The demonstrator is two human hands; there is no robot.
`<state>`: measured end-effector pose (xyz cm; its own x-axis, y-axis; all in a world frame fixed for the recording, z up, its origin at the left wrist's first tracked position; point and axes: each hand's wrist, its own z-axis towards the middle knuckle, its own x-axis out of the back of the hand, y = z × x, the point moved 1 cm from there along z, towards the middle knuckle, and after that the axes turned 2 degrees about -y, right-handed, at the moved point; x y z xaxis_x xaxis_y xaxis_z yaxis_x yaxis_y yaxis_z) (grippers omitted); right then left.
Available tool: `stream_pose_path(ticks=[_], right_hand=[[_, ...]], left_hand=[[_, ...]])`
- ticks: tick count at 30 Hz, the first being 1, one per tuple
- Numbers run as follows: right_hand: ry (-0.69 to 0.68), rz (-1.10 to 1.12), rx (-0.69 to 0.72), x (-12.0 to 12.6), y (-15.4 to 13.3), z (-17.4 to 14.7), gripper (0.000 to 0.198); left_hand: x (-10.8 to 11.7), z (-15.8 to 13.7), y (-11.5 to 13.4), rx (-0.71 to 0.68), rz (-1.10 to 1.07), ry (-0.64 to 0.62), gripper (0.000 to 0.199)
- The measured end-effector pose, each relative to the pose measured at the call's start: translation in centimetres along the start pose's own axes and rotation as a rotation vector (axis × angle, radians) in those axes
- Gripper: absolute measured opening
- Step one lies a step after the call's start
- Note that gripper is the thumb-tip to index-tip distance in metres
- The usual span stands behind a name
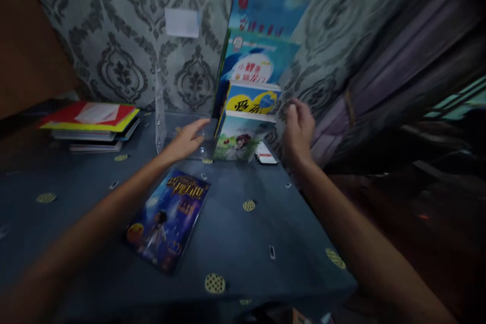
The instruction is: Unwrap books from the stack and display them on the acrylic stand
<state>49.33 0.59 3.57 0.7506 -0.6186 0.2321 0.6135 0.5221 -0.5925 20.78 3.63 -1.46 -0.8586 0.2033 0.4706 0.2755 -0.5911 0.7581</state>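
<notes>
A row of children's books stands upright in tiers by the wall: a tall blue one [266, 12] at the back, a teal one [283, 55], a blue and yellow one [248, 98], and a green illustrated one [235, 136] in front. They appear to sit in a clear plastic stand [159, 111]. My left hand [190, 139] is open, fingers stretched toward the books' left side. Right of the books, my right hand [299, 129] has its fingers curled; whatever they may hold is hidden. A dark blue book [170, 220] lies flat below my left hand.
To the left, several flat books and folders are stacked, with a red and yellow folder [125, 114] on top. A white phone-like object [267, 153] lies beside the front book. The blue tablecloth [228, 243] ends at the right near a purple curtain [357, 81].
</notes>
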Motion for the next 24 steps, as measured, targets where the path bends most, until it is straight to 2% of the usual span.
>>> stream_pose_path(ticks=[1,2,3,4,6,7,9,12,16,21,24], right_hand=[[0.023,-0.023,0.061,0.5,-0.8,-2.2,0.041],[-0.010,-0.030,0.102,0.8,-1.7,-4.6,0.040],[-0.108,-0.022,0.130,0.9,-2.7,-7.0,0.038],[-0.260,-0.005,0.175,0.7,-3.6,-9.5,0.036],[-0.672,-0.019,0.275,-0.1,-5.1,-14.2,0.034],[-0.809,-0.049,0.273,-0.7,-5.6,-16.1,0.034],[-0.935,-0.086,0.192,-1.9,-6.1,-18.8,0.036],[-0.939,-0.061,0.105,-3.2,-6.2,-20.3,0.038],[-0.911,0.049,0.048,-4.3,-5.4,-19.9,0.037],[-0.957,0.066,0.061,-6.5,-3.5,-18.7,0.034],[-0.968,-0.011,0.122,-8.0,-4.6,-18.6,0.033]], left_hand=[[0.7,-2.1,-0.1,0.000,0.108,-0.047,0.052],[1.4,-4.3,-0.2,0.012,0.199,-0.099,0.045],[2.0,-6.4,-0.4,0.040,0.269,-0.154,0.041],[2.5,-8.3,-0.7,0.078,0.327,-0.191,0.039],[3.0,-11.4,-1.4,0.150,0.399,-0.234,0.038],[3.1,-12.5,-1.9,0.172,0.413,-0.241,0.039],[2.9,-14.0,-2.7,0.185,0.414,-0.236,0.043],[2.2,-14.7,-3.0,0.163,0.418,-0.203,0.045],[2.0,-14.6,-2.5,0.146,0.523,-0.159,0.047],[3.4,-14.6,-3.0,0.289,0.571,-0.025,0.039],[4.0,-14.8,-3.7,0.358,0.502,-0.006,0.034]])
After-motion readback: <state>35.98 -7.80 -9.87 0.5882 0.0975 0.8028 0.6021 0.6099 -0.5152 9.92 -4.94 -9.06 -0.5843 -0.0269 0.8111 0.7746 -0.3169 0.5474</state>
